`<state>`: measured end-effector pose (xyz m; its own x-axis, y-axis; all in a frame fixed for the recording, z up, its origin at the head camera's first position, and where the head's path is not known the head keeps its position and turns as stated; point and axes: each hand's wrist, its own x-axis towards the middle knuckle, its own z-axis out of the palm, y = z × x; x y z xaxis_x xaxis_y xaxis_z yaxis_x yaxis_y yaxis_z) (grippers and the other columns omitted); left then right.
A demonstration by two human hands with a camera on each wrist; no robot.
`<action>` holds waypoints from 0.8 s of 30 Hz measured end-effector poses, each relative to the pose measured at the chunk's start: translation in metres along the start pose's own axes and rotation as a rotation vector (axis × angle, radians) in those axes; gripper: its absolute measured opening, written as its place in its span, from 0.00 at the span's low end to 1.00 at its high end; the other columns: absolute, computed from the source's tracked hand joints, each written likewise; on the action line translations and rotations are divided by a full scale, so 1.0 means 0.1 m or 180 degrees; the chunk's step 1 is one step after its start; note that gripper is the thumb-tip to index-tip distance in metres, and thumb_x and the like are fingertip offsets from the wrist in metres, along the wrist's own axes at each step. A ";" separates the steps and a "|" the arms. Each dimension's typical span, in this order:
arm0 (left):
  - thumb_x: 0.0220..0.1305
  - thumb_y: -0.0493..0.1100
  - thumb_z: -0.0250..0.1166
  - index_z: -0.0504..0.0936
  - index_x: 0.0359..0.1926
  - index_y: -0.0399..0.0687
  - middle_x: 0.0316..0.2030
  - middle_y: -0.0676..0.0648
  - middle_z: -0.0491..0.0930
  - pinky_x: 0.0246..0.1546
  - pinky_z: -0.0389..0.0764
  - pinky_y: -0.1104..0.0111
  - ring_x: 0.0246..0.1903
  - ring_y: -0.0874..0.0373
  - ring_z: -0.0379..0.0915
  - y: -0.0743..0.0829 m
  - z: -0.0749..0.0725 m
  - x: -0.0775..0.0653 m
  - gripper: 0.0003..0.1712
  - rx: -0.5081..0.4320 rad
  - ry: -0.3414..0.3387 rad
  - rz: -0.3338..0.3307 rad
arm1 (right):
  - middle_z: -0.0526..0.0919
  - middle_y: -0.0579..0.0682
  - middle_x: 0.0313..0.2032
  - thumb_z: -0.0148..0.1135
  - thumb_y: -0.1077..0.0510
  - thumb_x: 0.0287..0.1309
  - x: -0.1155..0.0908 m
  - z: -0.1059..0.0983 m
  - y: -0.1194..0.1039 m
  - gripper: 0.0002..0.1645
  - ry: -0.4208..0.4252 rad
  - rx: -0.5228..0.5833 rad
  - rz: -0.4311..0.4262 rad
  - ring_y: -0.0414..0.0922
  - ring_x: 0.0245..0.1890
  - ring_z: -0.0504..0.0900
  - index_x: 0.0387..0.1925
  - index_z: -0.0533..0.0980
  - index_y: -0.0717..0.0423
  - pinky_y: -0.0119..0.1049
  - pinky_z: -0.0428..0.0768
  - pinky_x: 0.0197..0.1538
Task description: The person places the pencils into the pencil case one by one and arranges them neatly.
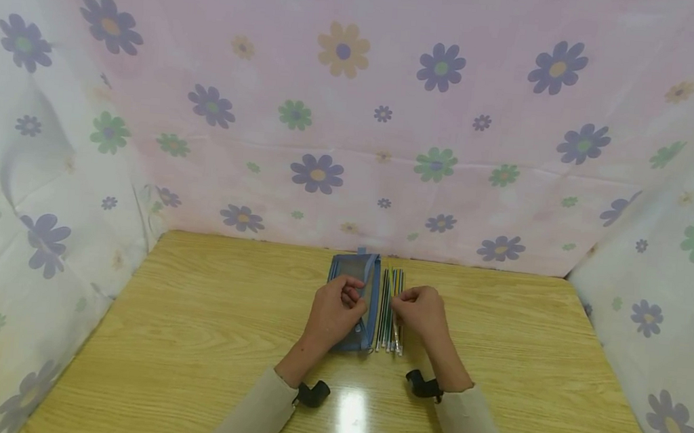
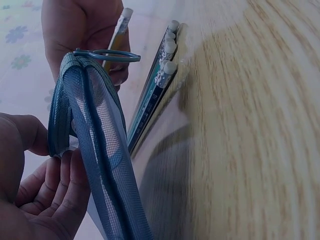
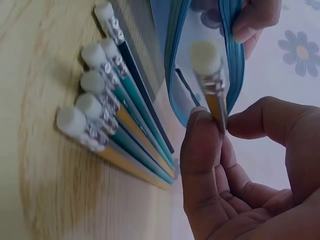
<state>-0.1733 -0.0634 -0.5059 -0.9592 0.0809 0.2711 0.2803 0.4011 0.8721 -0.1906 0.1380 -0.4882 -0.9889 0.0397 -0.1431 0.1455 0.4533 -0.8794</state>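
My left hand (image 1: 333, 314) pinches the edge of a blue mesh zippered pencil pouch (image 1: 375, 297) between thumb and fingers. In the right wrist view the pouch's mouth gapes, its zipper edges (image 3: 175, 55) spread apart. My right hand (image 1: 427, 312) pinches a yellow pencil (image 3: 216, 102), its white eraser end nearest the right wrist camera, just beside the pouch opening. Several more pencils (image 3: 135, 107), dark blue, teal and yellow with white erasers, lie side by side on the table right of the pouch. A metal ring (image 2: 115, 56) hangs at the pouch's corner.
The wooden table (image 1: 222, 322) ends at the back against a flowered pink cloth (image 1: 378, 137). Similar cloth hangs at the left and right sides. Glare (image 1: 351, 421) falls on the near tabletop between the forearms.
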 end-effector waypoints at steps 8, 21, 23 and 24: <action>0.66 0.34 0.68 0.85 0.52 0.36 0.33 0.50 0.82 0.35 0.85 0.69 0.31 0.61 0.81 -0.02 0.01 0.01 0.14 -0.0003 0.0017 0.0014 | 0.88 0.59 0.32 0.65 0.63 0.64 -0.03 0.08 -0.02 0.11 -0.0042 0.0545 0.0083 0.49 0.28 0.87 0.41 0.85 0.69 0.44 0.89 0.37; 0.66 0.34 0.68 0.85 0.52 0.36 0.33 0.50 0.82 0.35 0.85 0.69 0.31 0.60 0.81 -0.03 0.01 0.02 0.14 -0.0050 0.0003 -0.0002 | 0.88 0.63 0.35 0.66 0.64 0.66 0.00 0.21 0.01 0.13 0.0009 0.0945 0.0118 0.45 0.28 0.87 0.45 0.84 0.72 0.37 0.88 0.34; 0.66 0.34 0.68 0.85 0.52 0.37 0.33 0.51 0.82 0.35 0.85 0.69 0.31 0.61 0.81 -0.03 0.01 0.01 0.14 -0.0045 0.0002 -0.0006 | 0.89 0.63 0.35 0.66 0.64 0.66 0.01 0.23 0.01 0.13 0.0023 0.0993 0.0142 0.45 0.29 0.87 0.45 0.84 0.73 0.36 0.88 0.34; 0.66 0.34 0.68 0.85 0.52 0.37 0.33 0.51 0.82 0.35 0.85 0.69 0.31 0.60 0.81 -0.02 0.01 0.01 0.14 -0.0045 -0.0001 -0.0008 | 0.89 0.64 0.35 0.66 0.64 0.67 0.01 0.24 0.01 0.13 0.0032 0.1016 0.0139 0.45 0.29 0.87 0.45 0.84 0.73 0.36 0.88 0.34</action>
<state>-0.1753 -0.0632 -0.5081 -0.9599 0.0802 0.2686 0.2783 0.3884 0.8784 -0.1904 0.1173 -0.4998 -0.9815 0.0625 -0.1807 0.1882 0.1487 -0.9708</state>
